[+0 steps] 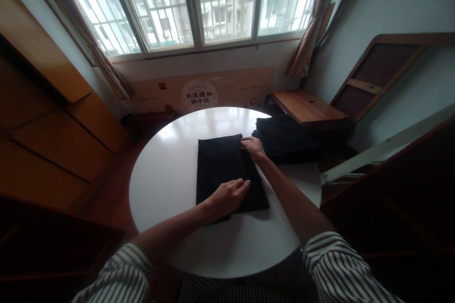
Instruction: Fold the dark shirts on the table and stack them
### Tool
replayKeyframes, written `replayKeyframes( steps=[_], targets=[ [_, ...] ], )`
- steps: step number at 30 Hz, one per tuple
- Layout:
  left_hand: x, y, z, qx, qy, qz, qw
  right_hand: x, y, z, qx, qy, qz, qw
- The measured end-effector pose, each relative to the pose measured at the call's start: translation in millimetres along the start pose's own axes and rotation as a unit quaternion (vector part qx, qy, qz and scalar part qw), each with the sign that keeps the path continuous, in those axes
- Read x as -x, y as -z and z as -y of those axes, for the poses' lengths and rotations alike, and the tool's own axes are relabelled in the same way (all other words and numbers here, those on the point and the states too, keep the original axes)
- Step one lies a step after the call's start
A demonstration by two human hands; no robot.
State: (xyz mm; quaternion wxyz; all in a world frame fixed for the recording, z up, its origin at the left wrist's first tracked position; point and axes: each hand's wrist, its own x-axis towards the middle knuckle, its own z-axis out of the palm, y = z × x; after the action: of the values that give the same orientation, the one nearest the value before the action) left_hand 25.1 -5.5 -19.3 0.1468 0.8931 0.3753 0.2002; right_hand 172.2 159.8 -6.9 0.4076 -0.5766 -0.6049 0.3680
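A piece of black cloth [220, 165], folded into a rough rectangle, lies flat on the round white table [159, 189]. My left hand [229, 196] is closed in a pinch on the cloth's layer near its lower right part. At the far right corner my right hand [253, 147] pinches the cloth's edge between thumb and fingers. What kind of garment it is, I cannot make out. Close to my right hand, a second pile of black cloth [287, 139] rests at the table's right edge.
Past the table stand a low wooden stool or bench [307, 106] and a printed banner [231, 85] under the barred window [227, 0]. Wooden cabinets [81, 128] line the left side. A pale metal bar [384, 151] and a wooden-framed panel [384, 71] are on the right.
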Motion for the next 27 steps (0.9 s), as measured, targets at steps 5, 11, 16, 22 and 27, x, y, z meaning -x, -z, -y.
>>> replayKeyframes(
  steps=[5, 11, 16, 22, 27],
  targets=[
    [3.5, -3.4, 0.1, -0.006, -0.023, -0.013, 1.0, -3.9, -1.9, -8.0, 0.021, 0.009, 0.004, 1.0],
    [0.0, 2.3, -5.8, -0.012, -0.034, 0.058, 0.998, 2.0, -15.8, -9.7, 0.192, 0.101, -0.011, 0.976],
    [2.3, -1.3, -8.6, 0.04, -0.059, 0.065, 0.995, -0.4, -19.1, -18.1, 0.218, 0.104, -0.017, 0.97],
    [-1.7, 20.0, 4.5, 0.138, 0.041, -0.027, 0.989, -2.0, -13.8, -31.2, 0.196, 0.141, -0.075, 0.967],
    [-9.7, 56.6, 68.2, 0.197, 0.264, -0.243, 0.912, -5.1, -1.3, -33.4, 0.046, -0.003, -0.059, 0.997]
  ],
)
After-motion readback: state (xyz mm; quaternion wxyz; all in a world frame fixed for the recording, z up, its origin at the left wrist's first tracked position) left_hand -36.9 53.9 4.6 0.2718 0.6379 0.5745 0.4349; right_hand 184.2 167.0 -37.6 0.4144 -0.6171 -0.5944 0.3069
